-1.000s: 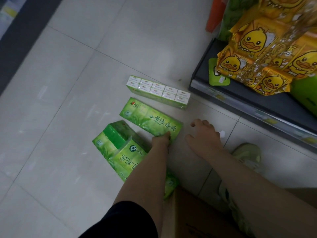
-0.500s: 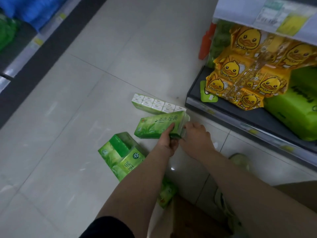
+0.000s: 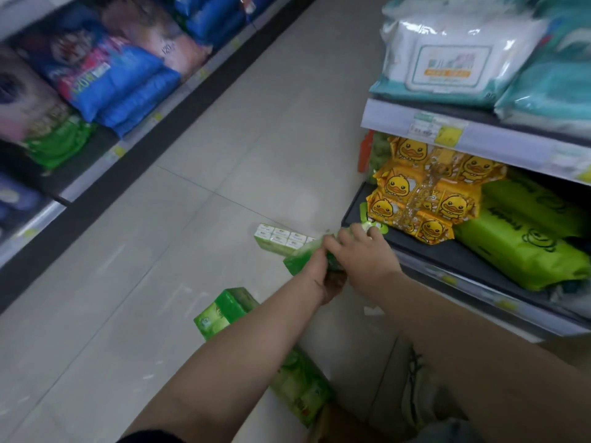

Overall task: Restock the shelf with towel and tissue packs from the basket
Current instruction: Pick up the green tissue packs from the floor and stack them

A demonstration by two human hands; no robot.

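A long, slim green film-wrapped tissue pack (image 3: 302, 260) is held off the pale tiled floor (image 3: 224, 174) between both hands, just in front of the dark bottom shelf (image 3: 447, 255). The left hand (image 3: 324, 276) has its fingers curled round the pack near the middle, from below. The right hand (image 3: 364, 251) lies over the end nearer the shelf with its fingers bent down across it; motion blur makes it hard to say whether they wrap fully round, though it looks like a grip. The pack's long axis runs from lower left to upper right in the view, slightly tilted. Its covered right end points at the shelf lip, beside the yellow duck-printed packs (image 3: 422, 203) and the lime-green plastic bundles (image 3: 524, 251). I judge it light and soft, with slick film and tissue that dents easily, so a hold spread across both ends should serve better than a hard squeeze in the middle. More green tissue packs (image 3: 230, 310) and a white-topped green tissue block (image 3: 276, 239) lie on the floor nearby
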